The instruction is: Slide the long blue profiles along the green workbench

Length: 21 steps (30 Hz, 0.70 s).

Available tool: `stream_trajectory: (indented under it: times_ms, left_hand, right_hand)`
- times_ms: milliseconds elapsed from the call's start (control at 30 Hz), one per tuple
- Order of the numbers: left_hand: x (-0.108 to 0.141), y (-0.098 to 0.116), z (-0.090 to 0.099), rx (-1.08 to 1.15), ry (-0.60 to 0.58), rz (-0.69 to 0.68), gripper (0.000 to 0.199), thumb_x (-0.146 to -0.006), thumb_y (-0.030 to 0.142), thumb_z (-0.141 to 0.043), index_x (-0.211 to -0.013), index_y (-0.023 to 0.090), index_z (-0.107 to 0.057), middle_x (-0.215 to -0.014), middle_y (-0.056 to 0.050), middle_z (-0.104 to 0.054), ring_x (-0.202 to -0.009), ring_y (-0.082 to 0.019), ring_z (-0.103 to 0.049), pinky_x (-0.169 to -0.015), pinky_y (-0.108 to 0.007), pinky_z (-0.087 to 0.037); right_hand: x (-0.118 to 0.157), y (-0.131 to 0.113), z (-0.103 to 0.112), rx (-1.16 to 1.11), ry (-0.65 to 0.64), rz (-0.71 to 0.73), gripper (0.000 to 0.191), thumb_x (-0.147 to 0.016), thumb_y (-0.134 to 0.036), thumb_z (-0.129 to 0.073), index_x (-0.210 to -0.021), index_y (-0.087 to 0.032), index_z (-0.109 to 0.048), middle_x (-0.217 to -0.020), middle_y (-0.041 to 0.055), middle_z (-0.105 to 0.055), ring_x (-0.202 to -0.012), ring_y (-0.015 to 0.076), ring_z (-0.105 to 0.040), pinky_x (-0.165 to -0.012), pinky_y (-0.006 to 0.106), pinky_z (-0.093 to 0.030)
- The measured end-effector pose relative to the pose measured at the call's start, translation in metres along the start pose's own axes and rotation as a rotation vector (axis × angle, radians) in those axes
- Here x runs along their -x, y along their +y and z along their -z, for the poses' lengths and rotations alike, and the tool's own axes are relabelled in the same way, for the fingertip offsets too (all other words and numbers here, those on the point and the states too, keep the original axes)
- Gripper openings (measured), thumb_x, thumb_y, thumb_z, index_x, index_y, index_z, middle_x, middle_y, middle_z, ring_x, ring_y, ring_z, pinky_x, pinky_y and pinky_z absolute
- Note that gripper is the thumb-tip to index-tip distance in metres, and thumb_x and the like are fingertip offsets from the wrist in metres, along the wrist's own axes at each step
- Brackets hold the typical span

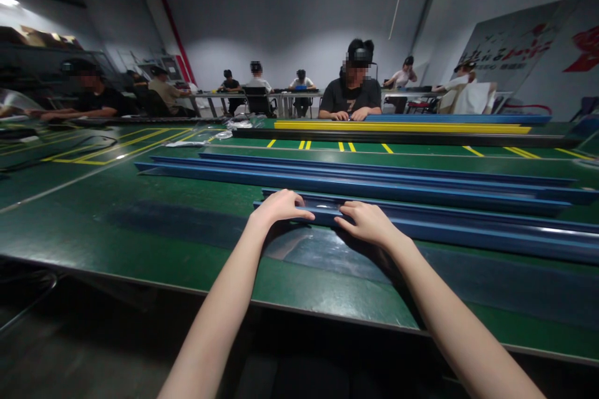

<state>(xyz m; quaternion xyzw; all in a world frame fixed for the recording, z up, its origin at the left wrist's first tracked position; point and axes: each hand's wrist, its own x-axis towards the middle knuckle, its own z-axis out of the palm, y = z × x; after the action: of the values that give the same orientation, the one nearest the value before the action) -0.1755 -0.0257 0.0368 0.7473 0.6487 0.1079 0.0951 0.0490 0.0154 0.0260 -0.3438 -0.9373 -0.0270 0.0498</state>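
A long blue U-shaped channel (458, 234) lies across the green table in front of me, running off to the right. Near its left end, my left hand (283, 206) grips the front wall, thumb outside and fingers over into the trough. My right hand (362, 219) holds the same wall a short way to the right, its thumb also on the front face. Both hands are closed on the channel, with a gap between them. Just below them a clear plastic strip (327, 255) lies flat on the table, partly curled and glossy.
More blue channels (374, 187) lie parallel behind mine. Farther back are a black bar (397, 138) and a yellow bar (402, 128). A co-worker (350, 90) sits across the table (93, 224), both hands at another blue bar. Crumpled clear plastic (224, 134) lies back left.
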Motion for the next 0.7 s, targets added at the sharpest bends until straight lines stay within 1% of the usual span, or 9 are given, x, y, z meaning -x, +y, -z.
stream_trajectory:
  times_ms: [233, 400, 500, 600, 700]
  left_hand:
    - [0.000, -0.001, -0.001, -0.049, -0.004, 0.006, 0.048, -0.066, 0.064, -0.056, -0.084, 0.021, -0.070, -0.080, -0.004, -0.070, -0.075, -0.020, -0.062, -0.062, -0.023, -0.041]
    - [0.007, 0.003, -0.006, -0.146, 0.112, -0.030, 0.042, -0.073, 0.058, -0.053, -0.086, 0.021, -0.067, -0.090, -0.005, -0.068, -0.084, -0.021, -0.061, -0.067, -0.024, -0.042]
    - [0.014, 0.004, -0.007, -0.178, 0.150, -0.065, 0.038, -0.078, 0.053, -0.051, -0.087, 0.019, -0.066, -0.093, -0.005, -0.067, -0.085, -0.020, -0.061, -0.070, -0.024, -0.042]
    - [0.021, 0.000, -0.009, -0.171, 0.178, -0.071, 0.035, -0.079, 0.050, -0.052, -0.087, 0.019, -0.065, -0.093, -0.005, -0.066, -0.086, -0.019, -0.061, -0.073, -0.024, -0.043]
    - [0.026, -0.006, -0.010, -0.130, 0.210, -0.050, 0.033, -0.079, 0.048, -0.054, -0.092, 0.019, -0.065, -0.098, -0.004, -0.066, -0.090, -0.019, -0.060, -0.077, -0.024, -0.043]
  right_hand:
    - [-0.001, 0.002, -0.004, 0.003, 0.018, 0.015, 0.035, -0.089, -0.040, -0.033, -0.090, -0.019, -0.061, -0.094, 0.0063, -0.062, -0.088, 0.0161, -0.056, -0.068, 0.023, -0.035]
    - [0.000, 0.001, -0.002, 0.007, 0.003, 0.001, 0.034, -0.089, -0.039, -0.034, -0.089, -0.018, -0.061, -0.094, 0.0070, -0.062, -0.089, 0.0165, -0.057, -0.068, 0.024, -0.035]
    - [0.000, 0.000, -0.001, 0.007, -0.001, -0.004, 0.034, -0.089, -0.039, -0.034, -0.090, -0.018, -0.060, -0.096, 0.0073, -0.062, -0.090, 0.0167, -0.056, -0.068, 0.024, -0.035]
    - [0.001, 0.000, -0.001, 0.012, 0.011, 0.006, 0.035, -0.089, -0.040, -0.033, -0.089, -0.018, -0.060, -0.095, 0.0075, -0.062, -0.089, 0.0171, -0.056, -0.066, 0.024, -0.034]
    - [0.001, 0.002, 0.000, -0.015, 0.043, 0.029, 0.032, -0.088, -0.039, -0.035, -0.091, -0.018, -0.059, -0.095, 0.0077, -0.063, -0.088, 0.0172, -0.056, -0.067, 0.024, -0.034]
